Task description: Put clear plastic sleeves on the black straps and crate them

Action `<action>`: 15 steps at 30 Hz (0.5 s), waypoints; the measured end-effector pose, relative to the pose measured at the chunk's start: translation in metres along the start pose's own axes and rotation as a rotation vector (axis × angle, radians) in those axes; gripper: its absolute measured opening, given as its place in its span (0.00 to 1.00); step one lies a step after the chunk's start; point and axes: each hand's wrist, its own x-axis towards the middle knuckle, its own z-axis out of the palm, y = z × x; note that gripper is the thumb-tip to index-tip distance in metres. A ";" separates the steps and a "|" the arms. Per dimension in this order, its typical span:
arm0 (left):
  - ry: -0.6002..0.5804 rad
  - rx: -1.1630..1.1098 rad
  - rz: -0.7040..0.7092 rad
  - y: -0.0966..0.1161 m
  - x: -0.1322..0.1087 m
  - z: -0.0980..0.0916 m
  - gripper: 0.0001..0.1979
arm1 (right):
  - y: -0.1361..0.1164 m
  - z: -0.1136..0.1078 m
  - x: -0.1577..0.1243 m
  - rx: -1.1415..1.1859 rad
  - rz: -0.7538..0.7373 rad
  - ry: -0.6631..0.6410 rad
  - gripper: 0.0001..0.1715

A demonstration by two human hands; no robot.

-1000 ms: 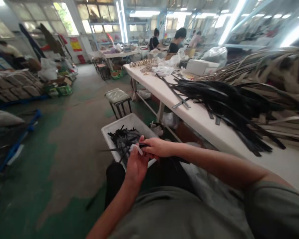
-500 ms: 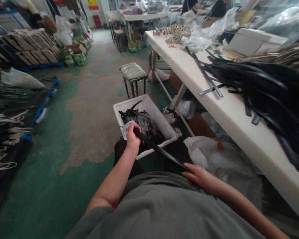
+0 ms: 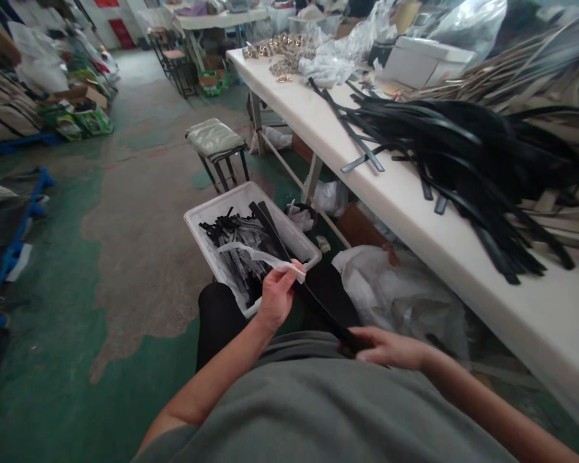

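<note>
My left hand (image 3: 276,294) is closed in a pinch on a thin white translucent film strip (image 3: 251,253) that trails over the tray. My right hand (image 3: 385,347) lies near my waist, closed on one end of a long black strap (image 3: 289,260). The strap runs from that hand up past the left hand and over a white plastic tray (image 3: 195,220) on my lap. Several short black strips (image 3: 231,238) fill the tray.
A long white table (image 3: 405,225) on my right carries a big pile of black straps (image 3: 463,148), pale straps and a white box (image 3: 424,61). A padded stool (image 3: 215,138) stands ahead. Crumpled plastic bags (image 3: 395,289) lie under the table. Stacked goods line the left.
The left hand has drawn back along the strap toward me, and the white film now hangs loose from it. The right hand stays at my waist. The view has shifted.
</note>
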 end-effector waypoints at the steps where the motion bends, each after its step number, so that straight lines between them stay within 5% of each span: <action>1: -0.031 0.046 -0.016 -0.003 -0.006 0.003 0.12 | -0.014 -0.001 0.021 0.109 -0.048 -0.073 0.33; 3: -0.092 0.154 -0.082 -0.007 -0.015 0.004 0.12 | -0.040 -0.003 0.060 0.240 -0.114 -0.199 0.35; 7: -0.133 0.277 -0.204 0.002 -0.018 -0.006 0.15 | -0.074 -0.004 0.107 0.228 -0.267 -0.176 0.28; 12: 0.129 0.126 0.012 0.026 -0.001 -0.026 0.13 | -0.079 0.005 0.101 0.188 -0.254 -0.081 0.26; 15: 0.177 0.116 0.002 0.031 0.003 -0.032 0.13 | -0.071 0.012 0.088 0.188 -0.213 -0.074 0.27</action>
